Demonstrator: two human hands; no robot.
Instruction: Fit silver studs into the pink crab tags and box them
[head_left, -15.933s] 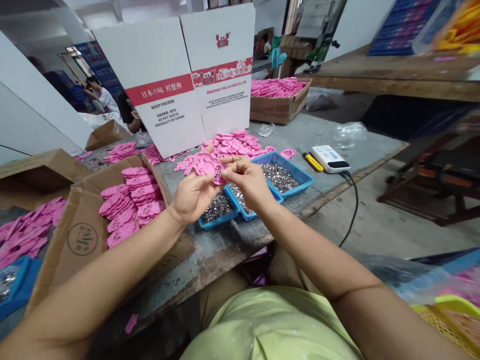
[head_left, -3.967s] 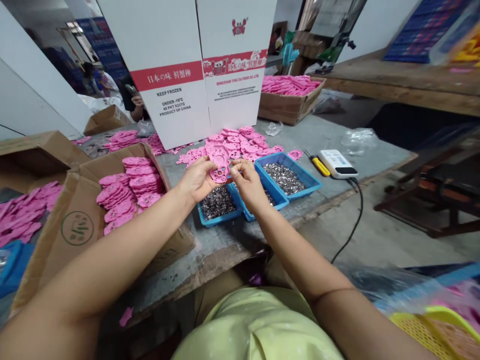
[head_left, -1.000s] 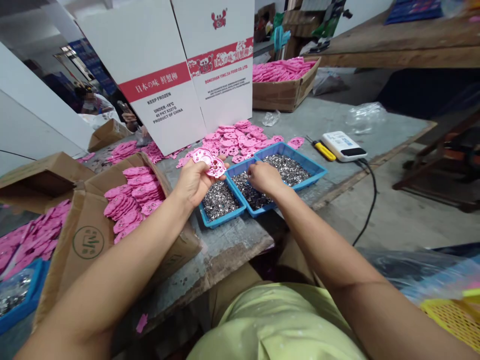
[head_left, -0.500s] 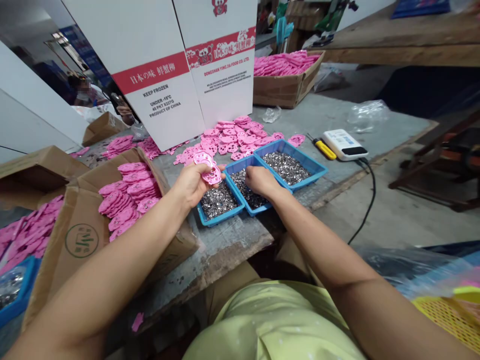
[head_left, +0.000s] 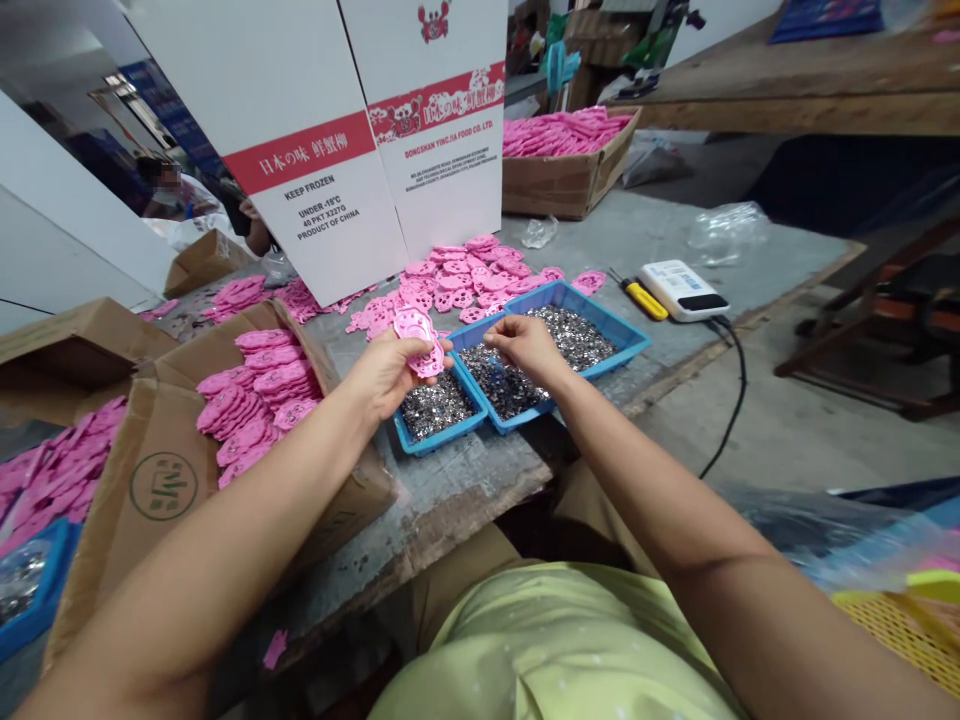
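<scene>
A flat pink plastic piece (head_left: 417, 337) with cut-outs is pinched between the thumb and fingers of my left hand (head_left: 384, 376), above the left blue tray (head_left: 442, 441). My right hand (head_left: 529, 346) hovers over the middle blue tray (head_left: 507, 424), thumb and fingertips pressed together; whatever they hold is too small to make out. Small shiny metal parts (head_left: 574, 337) fill these trays and the right blue tray (head_left: 637, 343). Behind them lies a loose heap of similar pink pieces (head_left: 457, 275).
At my left, an open cardboard box (head_left: 161, 425) holds stacked pink pieces. A tall white carton (head_left: 315, 110) stands behind the heap. A yellow-handled screwdriver (head_left: 646, 300) and a white device (head_left: 684, 290) with a black cable lie at right. Another person (head_left: 176, 190) is at far left.
My right hand has risen out of the metal parts in the middle tray, its fingertips now pinched together. My left hand has stayed almost in place, with the pink piece turned slightly more upright.
</scene>
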